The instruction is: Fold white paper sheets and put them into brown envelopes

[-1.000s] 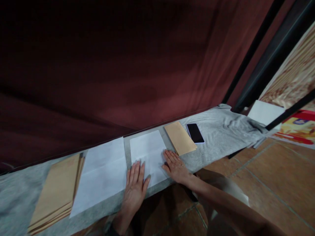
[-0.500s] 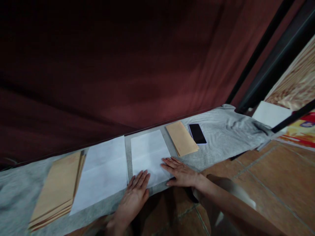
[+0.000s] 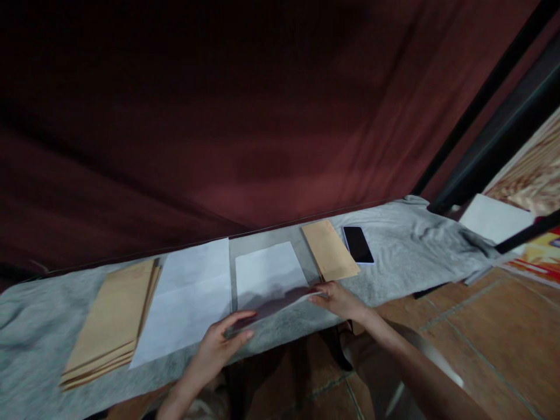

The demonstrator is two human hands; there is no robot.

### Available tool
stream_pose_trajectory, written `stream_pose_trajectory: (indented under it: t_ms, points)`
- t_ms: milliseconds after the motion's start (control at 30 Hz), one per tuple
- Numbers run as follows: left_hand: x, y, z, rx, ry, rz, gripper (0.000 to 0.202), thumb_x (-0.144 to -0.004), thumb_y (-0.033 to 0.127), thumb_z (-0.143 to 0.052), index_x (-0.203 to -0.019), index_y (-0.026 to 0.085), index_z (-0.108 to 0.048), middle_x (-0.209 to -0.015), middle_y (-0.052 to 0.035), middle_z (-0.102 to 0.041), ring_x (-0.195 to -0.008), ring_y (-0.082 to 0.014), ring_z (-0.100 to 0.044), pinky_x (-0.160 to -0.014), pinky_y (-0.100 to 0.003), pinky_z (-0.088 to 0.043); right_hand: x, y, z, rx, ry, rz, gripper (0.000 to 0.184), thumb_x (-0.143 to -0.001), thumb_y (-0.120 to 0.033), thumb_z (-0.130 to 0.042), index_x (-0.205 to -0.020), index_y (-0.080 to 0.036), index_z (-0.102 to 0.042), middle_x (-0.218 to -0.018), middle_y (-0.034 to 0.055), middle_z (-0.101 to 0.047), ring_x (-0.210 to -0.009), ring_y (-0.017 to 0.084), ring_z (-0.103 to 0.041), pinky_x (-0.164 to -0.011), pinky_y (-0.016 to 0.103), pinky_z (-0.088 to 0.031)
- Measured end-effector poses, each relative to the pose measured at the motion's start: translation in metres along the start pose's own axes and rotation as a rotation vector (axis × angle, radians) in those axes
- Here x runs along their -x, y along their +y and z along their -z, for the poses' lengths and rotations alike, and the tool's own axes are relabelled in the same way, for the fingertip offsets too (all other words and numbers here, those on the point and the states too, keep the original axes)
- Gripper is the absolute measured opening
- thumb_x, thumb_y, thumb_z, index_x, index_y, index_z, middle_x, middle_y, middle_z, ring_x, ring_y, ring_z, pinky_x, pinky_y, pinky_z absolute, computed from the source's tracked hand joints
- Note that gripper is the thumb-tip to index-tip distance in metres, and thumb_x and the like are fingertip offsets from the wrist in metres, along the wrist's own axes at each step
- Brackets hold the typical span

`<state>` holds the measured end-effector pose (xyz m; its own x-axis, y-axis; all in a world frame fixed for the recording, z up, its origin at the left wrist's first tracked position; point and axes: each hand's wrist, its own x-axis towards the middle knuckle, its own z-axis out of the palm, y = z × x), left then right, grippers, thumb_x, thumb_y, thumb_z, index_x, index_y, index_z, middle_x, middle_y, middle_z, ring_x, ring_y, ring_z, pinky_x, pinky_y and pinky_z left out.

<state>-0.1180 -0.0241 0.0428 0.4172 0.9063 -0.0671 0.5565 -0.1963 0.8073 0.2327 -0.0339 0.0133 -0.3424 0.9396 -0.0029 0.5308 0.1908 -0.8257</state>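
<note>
A white sheet of paper [image 3: 269, 271] lies in front of me with its near edge lifted and curled up off the cloth. My right hand [image 3: 335, 298] pinches the right end of that raised edge between thumb and fingers. At the left end, my left hand [image 3: 221, 341] has the edge between its thumb and fingers, the thumb below. Left of it rests a larger creased white paper [image 3: 186, 300], beside a stack of brown envelopes [image 3: 109, 315]. To the right are a smaller pile of brown envelopes [image 3: 330, 249] and a phone [image 3: 358, 244] with a dark screen.
A grey cloth [image 3: 402, 251] covers the long, narrow surface. Behind it hangs a dark red curtain [image 3: 262, 146]. Dark poles [image 3: 485, 114] slant at the right, near a white box-like object [image 3: 496, 217]. Brown floor tiles [image 3: 503, 326] show below.
Both hands were flat on the paper. Now they grip its near edge, which has come up off the cloth. The camera view has shifted slightly.
</note>
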Motion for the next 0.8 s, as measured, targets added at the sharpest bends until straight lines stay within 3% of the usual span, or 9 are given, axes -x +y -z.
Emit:
stream_pose_trajectory:
  t_ms: [100, 200, 300, 500, 633, 800]
  points:
    - [-0.018, -0.004, 0.006, 0.083, 0.080, 0.108, 0.050, -0.075, 0.060, -0.068, -0.104, 0.020, -0.077, -0.108, -0.0082, -0.078, -0.103, -0.0287, -0.070, -0.094, -0.040, -0.056, -0.010, 0.008, -0.006, -0.072, 0.118, -0.100, 0.038, -0.095, -0.046, -0.056, -0.080, -0.016, -0.075, -0.071, 0.0011, -0.071, -0.068, 0.019, -0.064, -0.061, 0.025, -0.047]
    - [-0.037, -0.011, 0.006, 0.153, 0.125, 0.178, 0.050, -0.072, 0.064, -0.065, -0.090, 0.018, -0.076, -0.095, -0.0074, -0.078, -0.095, -0.0281, -0.070, -0.090, -0.039, -0.056, -0.027, 0.014, -0.013, -0.214, 0.234, -0.091, 0.037, -0.094, -0.046, -0.055, -0.093, -0.015, -0.075, -0.080, 0.0022, -0.072, -0.073, 0.018, -0.064, -0.066, 0.027, -0.048]
    - [-0.051, -0.018, 0.004, 0.171, 0.162, 0.227, 0.048, -0.071, 0.065, -0.064, -0.077, 0.018, -0.072, -0.077, -0.0044, -0.074, -0.079, -0.0236, -0.068, -0.075, -0.033, -0.055, -0.045, 0.013, -0.016, -0.242, 0.308, -0.082, 0.037, -0.096, -0.044, -0.051, -0.102, -0.015, -0.073, -0.086, 0.0039, -0.073, -0.076, 0.018, -0.064, -0.068, 0.027, -0.049]
    - [-0.063, -0.030, 0.000, 0.114, 0.265, 0.271, 0.050, -0.068, 0.070, -0.061, -0.062, 0.020, -0.059, -0.057, 0.0010, -0.058, -0.059, -0.0162, -0.055, -0.056, -0.026, -0.045, -0.073, 0.003, -0.019, 0.128, 0.378, -0.269, 0.034, -0.101, -0.038, -0.044, -0.091, -0.017, -0.069, -0.076, 0.0047, -0.070, -0.073, 0.020, -0.066, -0.063, 0.026, -0.045]
    - [-0.071, -0.035, -0.001, 0.077, 0.305, 0.302, 0.048, -0.071, 0.068, -0.056, -0.057, 0.023, -0.048, -0.049, 0.0038, -0.047, -0.050, -0.0137, -0.048, -0.051, -0.026, -0.038, -0.085, -0.008, -0.022, 0.322, 0.396, -0.378, 0.036, -0.105, -0.041, -0.041, -0.101, -0.019, -0.069, -0.088, 0.0073, -0.075, -0.087, 0.021, -0.072, -0.070, 0.026, -0.047]
    - [-0.084, -0.037, 0.000, -0.019, 0.319, 0.327, 0.041, -0.075, 0.061, -0.052, -0.058, 0.024, -0.047, -0.047, 0.0039, -0.047, -0.048, -0.0142, -0.047, -0.049, -0.026, -0.035, -0.100, -0.019, -0.027, 0.504, 0.415, -0.509, 0.037, -0.106, -0.045, -0.040, -0.114, -0.022, -0.068, -0.094, 0.0101, -0.077, -0.088, 0.023, -0.075, -0.074, 0.029, -0.050]
